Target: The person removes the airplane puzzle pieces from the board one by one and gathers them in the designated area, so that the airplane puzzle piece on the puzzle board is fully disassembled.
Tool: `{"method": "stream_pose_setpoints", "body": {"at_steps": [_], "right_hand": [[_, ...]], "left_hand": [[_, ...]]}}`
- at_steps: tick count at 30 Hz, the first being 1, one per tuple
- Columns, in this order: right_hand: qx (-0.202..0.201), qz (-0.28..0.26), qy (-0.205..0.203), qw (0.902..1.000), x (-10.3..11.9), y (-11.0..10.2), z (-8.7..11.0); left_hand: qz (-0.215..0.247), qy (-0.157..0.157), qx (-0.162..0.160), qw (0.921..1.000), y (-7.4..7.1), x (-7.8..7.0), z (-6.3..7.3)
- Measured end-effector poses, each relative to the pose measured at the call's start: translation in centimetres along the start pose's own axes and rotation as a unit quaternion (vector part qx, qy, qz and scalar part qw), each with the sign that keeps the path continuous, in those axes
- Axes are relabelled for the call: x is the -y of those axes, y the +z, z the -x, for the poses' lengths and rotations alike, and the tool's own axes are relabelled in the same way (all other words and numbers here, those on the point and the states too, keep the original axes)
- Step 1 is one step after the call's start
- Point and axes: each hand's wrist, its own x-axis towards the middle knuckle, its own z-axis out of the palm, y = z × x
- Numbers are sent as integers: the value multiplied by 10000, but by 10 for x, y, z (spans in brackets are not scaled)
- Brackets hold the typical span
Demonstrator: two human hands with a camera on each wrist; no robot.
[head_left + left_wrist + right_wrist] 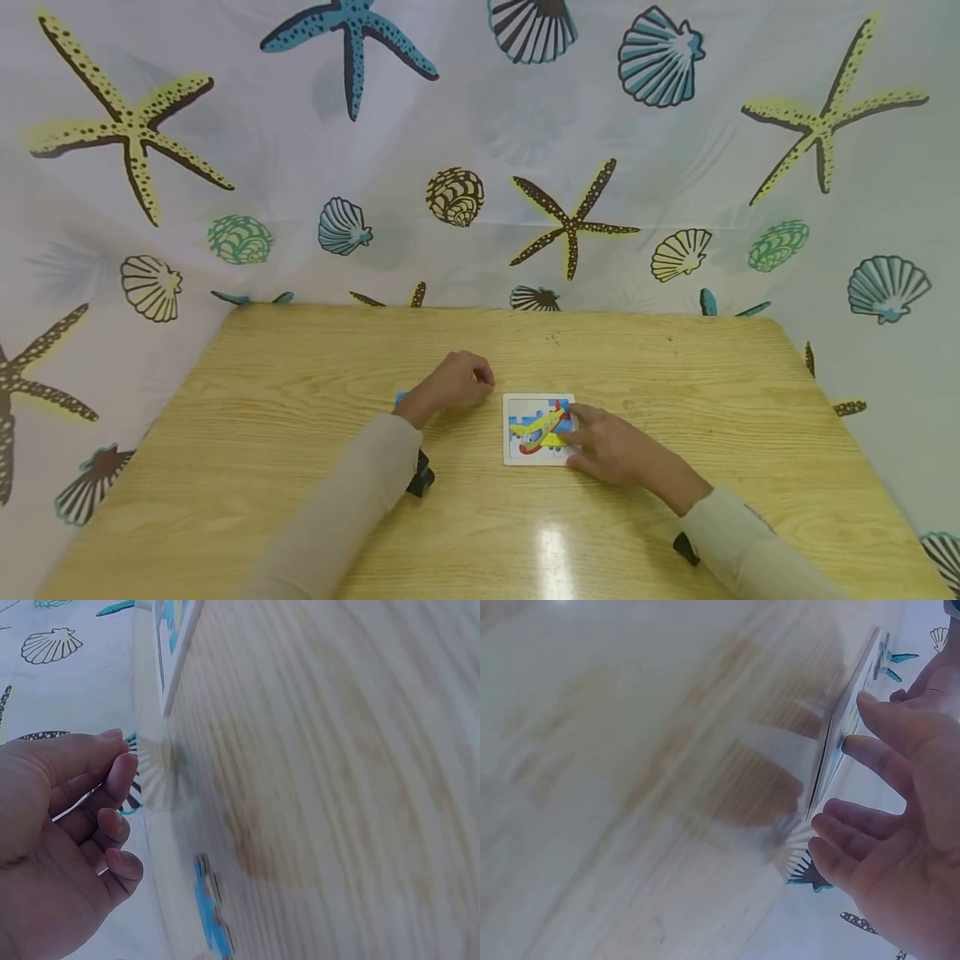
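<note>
We had the puzzle [537,432] midway between the tabletop's [645,358] side edges, our right hand [611,447] touching its right edge with relaxed fingers, seemingly to steady it, while our left hand [456,381], loosely curled, apparently grasped nothing.

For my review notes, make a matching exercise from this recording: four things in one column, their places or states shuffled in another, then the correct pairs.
Column one
1. left hand
2. right hand
3. airplane puzzle
4. loose blue piece

Column two
a. set within a white frame
b. on the table, mostly hidden by an arm in the head view
c. fingers curled, nothing visible in them
d. at the puzzle's right side

Pairs: 1-c, 2-d, 3-a, 4-b
</note>
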Motion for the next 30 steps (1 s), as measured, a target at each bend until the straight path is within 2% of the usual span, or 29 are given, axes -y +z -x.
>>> {"method": "stream_pose_setpoints", "body": {"at_steps": [4, 7, 15, 24, 30], "right_hand": [[-85, 196, 44, 9998, -3, -1, 1], [-52, 100, 97, 9999, -5, -2, 1], [56, -127, 304, 9994, -9, -3, 2], [49, -222, 199, 9995, -10, -3, 2], [106, -144, 168, 9997, -12, -4, 3]], "left_hand": [[26, -139, -55, 9999, 9, -8, -3], [27, -195, -58, 9998, 16, -13, -6], [96, -83, 104, 9999, 27, -31, -15], [31, -181, 364, 9992, 34, -48, -20], [-2, -20, 435, 9991, 39, -55, -23]]}}
